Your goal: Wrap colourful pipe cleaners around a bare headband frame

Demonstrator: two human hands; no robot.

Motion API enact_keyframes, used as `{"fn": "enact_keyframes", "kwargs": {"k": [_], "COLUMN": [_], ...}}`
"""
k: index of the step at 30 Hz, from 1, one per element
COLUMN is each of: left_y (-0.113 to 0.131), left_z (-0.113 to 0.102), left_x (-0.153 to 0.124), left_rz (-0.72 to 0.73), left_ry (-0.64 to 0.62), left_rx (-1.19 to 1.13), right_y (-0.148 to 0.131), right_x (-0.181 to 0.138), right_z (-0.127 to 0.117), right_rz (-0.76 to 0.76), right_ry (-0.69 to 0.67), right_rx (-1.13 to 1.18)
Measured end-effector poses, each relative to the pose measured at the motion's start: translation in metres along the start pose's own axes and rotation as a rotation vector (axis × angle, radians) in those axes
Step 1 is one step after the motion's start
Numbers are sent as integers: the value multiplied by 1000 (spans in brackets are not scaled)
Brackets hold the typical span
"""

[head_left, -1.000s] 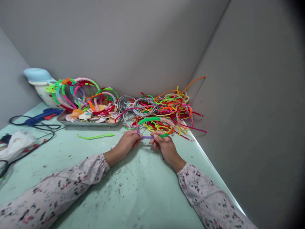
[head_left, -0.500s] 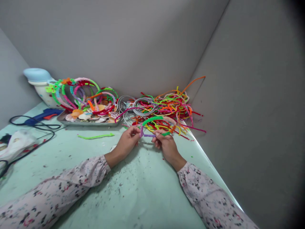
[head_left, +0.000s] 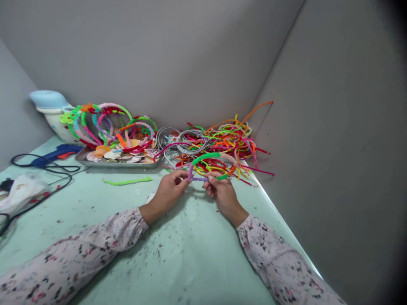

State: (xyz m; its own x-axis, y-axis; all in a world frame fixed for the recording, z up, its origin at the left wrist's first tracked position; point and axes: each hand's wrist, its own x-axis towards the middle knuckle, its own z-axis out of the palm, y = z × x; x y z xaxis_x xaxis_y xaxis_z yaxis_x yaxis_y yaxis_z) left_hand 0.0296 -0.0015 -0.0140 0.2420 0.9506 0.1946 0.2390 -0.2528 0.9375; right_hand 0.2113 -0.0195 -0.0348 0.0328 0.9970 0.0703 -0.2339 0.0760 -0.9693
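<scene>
1. Hoop (head_left: pixel 206 156) near the centre of the frame, held up in front of the pile; its fuzzy wrap shows green along the top, peach and orange at the right, green at the lower right and purple at the left and along the bottom.
2. Left hand (head_left: pixel 167 190): thumb and fingers pinch the hoop's purple left corner.
3. Right hand (head_left: pixel 224 197): thumb and fingers grip the hoop's lower side, where purple meets green. A short purple stretch shows between the two hands.
4. Pile (head_left: pixel 229 142) of coloured fuzzy stems, right of centre, with grey wire coils (head_left: pixel 192 142) at its left side.
5. Tray (head_left: pixel 117 165) at left of centre, bearing shells (head_left: pixel 103 151) and wrapped rings (head_left: pixel 116 105).
6. Green stem (head_left: pixel 127 181) on the table (head_left: pixel 190 254), below the tray.
7. Blue glue gun (head_left: pixel 47 158) at the left, below a blue-lidded bottle (head_left: pixel 57 120); a white bag (head_left: pixel 23 190) lies at the left edge.
</scene>
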Motion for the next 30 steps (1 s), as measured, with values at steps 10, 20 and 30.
{"fn": "enact_keyframes", "kwargs": {"k": [10, 20, 30], "left_y": [1, 2, -1], "left_z": [1, 1, 2], "left_x": [0, 0, 1], "left_rz": [-19, -56, -89], "left_ry": [22, -43, -45], "left_rx": [-27, -56, -52], "right_y": [-1, -2, -1], "right_x": [-2, -3, -2], "right_z": [-1, 0, -1], "right_rz": [-36, -26, -38], "right_ry": [-10, 16, 12], "right_rx": [6, 27, 5]}}
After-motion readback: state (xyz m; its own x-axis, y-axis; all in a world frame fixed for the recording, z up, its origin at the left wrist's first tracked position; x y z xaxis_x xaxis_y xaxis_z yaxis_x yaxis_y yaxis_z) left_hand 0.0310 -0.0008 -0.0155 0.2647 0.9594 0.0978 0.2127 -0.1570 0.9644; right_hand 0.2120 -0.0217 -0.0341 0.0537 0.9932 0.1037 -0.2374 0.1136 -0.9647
